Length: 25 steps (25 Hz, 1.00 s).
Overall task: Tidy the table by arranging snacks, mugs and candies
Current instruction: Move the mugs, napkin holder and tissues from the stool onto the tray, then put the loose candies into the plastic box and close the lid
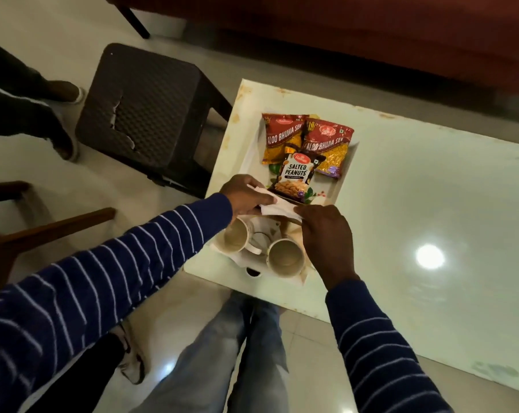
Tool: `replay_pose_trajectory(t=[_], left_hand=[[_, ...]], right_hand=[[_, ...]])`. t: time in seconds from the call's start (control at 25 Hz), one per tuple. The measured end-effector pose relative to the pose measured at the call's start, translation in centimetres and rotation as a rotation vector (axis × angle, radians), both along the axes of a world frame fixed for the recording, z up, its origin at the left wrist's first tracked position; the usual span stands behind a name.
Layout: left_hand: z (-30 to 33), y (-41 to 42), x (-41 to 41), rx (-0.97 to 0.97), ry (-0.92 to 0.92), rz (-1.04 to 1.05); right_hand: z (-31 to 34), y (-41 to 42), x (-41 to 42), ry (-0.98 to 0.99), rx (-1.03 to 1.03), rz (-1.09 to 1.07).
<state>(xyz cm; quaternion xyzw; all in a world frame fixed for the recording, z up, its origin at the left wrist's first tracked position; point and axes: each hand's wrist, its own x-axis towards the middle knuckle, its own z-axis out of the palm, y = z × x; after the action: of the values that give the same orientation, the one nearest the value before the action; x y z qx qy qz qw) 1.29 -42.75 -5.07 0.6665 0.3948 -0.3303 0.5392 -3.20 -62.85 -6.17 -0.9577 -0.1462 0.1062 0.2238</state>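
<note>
My left hand [246, 195] and right hand [323, 231] pinch a limp white tissue [277, 208] by its ends, above two mugs [285, 257] near the snack packets [294, 177]; it looks tear-prone, best held at the edges.
</note>
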Motion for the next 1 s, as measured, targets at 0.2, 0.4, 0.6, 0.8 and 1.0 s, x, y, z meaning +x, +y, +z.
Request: replay_pose_trajectory(t=[0.2, 0.4, 0.6, 0.8, 1.0], left_hand=[[-1.3, 1.4, -0.8, 0.205, -0.098, -0.13], [-2.4, 4.7, -3.3, 0.397, -0.27, -0.041], [-3.6, 5.4, -14.0, 0.338, 0.112, 0.562], [-5.6, 0.3, -18.6, -0.032, 0.294, 0.763], [-7.4, -2.3, -19.2, -0.309, 0.219, 0.437]], right_hand=[[-2.1, 1.9, 0.4, 0.06, -0.096, 0.026], [-1.8, 1.9, 0.8, 0.044, -0.118, -0.021], [0.9, 0.0, 6.1, 0.039, -0.023, -0.165], [-2.2, 0.8, 17.8, 0.069, -0.04, 0.009], [-7.1, 2.6, 24.4, 0.24, -0.105, 0.056]])
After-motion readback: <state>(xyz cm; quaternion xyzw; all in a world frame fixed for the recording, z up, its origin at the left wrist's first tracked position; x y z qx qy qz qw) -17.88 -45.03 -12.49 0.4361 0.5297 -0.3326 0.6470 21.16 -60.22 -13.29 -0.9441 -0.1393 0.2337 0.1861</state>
